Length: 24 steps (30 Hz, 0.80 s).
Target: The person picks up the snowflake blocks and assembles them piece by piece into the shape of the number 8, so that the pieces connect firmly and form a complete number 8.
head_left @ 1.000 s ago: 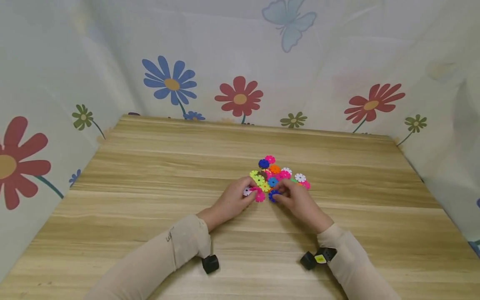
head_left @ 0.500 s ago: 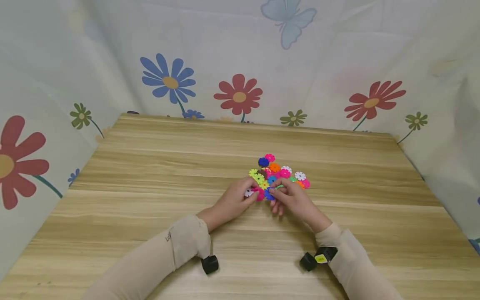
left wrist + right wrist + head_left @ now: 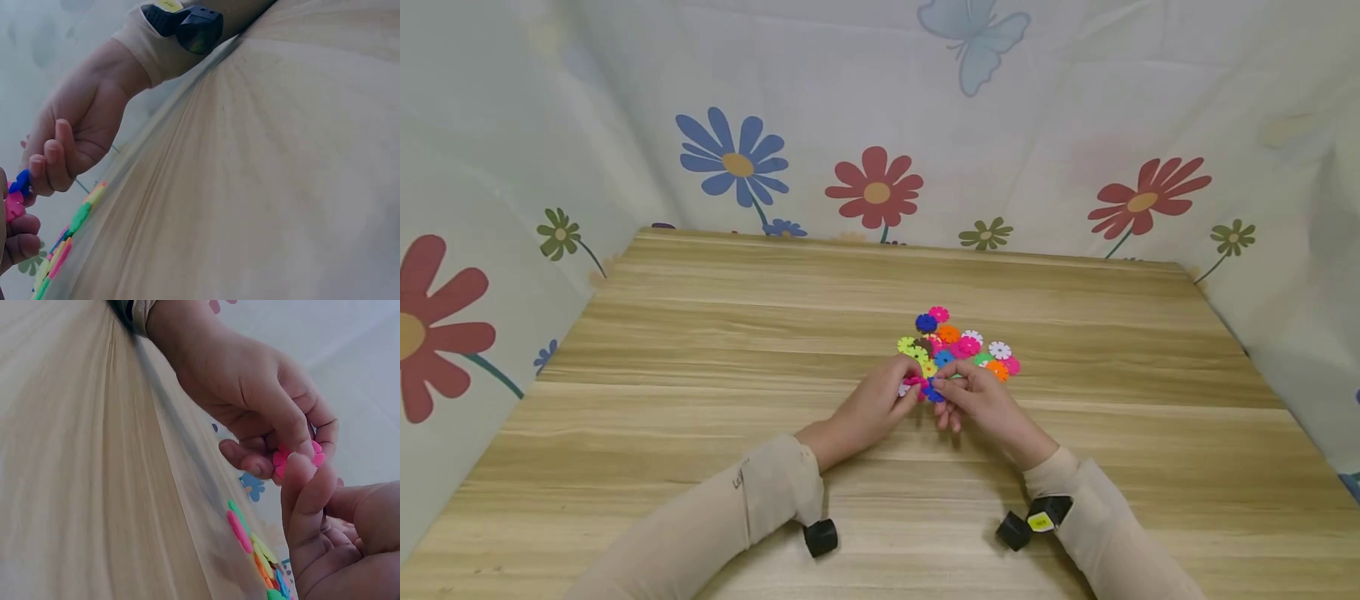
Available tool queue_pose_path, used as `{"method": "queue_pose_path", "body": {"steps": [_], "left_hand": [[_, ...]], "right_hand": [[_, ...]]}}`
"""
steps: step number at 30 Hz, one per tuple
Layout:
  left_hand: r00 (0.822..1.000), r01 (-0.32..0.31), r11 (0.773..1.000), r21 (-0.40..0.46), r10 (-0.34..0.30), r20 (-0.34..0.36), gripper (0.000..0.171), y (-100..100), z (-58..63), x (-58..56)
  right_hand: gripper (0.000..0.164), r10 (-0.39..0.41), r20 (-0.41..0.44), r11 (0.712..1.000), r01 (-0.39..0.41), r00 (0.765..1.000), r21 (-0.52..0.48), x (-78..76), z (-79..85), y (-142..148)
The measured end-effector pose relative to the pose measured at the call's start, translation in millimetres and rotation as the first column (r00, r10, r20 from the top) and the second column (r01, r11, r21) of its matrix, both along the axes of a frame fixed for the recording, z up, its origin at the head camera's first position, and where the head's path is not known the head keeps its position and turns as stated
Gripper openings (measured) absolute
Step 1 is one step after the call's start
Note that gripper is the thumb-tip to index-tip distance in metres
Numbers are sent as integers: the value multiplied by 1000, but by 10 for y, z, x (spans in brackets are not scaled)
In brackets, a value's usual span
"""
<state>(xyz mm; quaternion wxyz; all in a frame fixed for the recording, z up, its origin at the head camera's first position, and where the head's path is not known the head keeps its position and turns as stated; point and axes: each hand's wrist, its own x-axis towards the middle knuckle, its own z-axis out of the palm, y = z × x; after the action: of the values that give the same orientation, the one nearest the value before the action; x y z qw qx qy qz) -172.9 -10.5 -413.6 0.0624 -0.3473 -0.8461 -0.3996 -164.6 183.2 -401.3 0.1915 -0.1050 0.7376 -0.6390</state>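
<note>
My left hand [image 3: 874, 407] pinches a pink snowflake disc [image 3: 300, 459], a flower-shaped plastic piece with notched edges. A white snowflake disc [image 3: 903, 389] shows beside it at the left fingers; whether it is joined to the pink one I cannot tell. My right hand [image 3: 992, 410] pinches a blue snowflake disc [image 3: 933, 392] between thumb and index finger, its other fingers loosely bent below. Blue and pink meet edge to edge between the two hands, above the table, as the left wrist view shows. Fingers hide part of both discs.
Just beyond the hands a loose pile of snowflake discs [image 3: 970, 344] in several colours lies on the wooden table [image 3: 737, 317]. A printed flower curtain [image 3: 1037, 125] stands behind the table. Each wrist wears a small black camera [image 3: 821, 537].
My right hand has moved left, bringing the blue disc against the pink one. The left hand has shifted slightly right. An orange disc in the pile now shows beside the right hand.
</note>
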Motion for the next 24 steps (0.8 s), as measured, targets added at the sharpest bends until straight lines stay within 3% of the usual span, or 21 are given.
{"method": "queue_pose_path", "body": {"steps": [5,10,15,24], "left_hand": [[1000,-6,1000,13,5,22,17,8,3,23],[999,-51,999,12,51,1,31,-5,27,30],[993,-107,992,-63,104,-57,49,-7,29,27],[982,-133,991,-36,126,-139,37,-8,18,16]], "right_hand": [[13,-33,46,998,35,998,-57,23,1,-39],[13,-25,19,998,26,1000,-64,24,9,-66],[21,-34,-49,999,36,998,35,32,32,-60],[27,-33,-148,981,61,988,183,-24,64,52]]}}
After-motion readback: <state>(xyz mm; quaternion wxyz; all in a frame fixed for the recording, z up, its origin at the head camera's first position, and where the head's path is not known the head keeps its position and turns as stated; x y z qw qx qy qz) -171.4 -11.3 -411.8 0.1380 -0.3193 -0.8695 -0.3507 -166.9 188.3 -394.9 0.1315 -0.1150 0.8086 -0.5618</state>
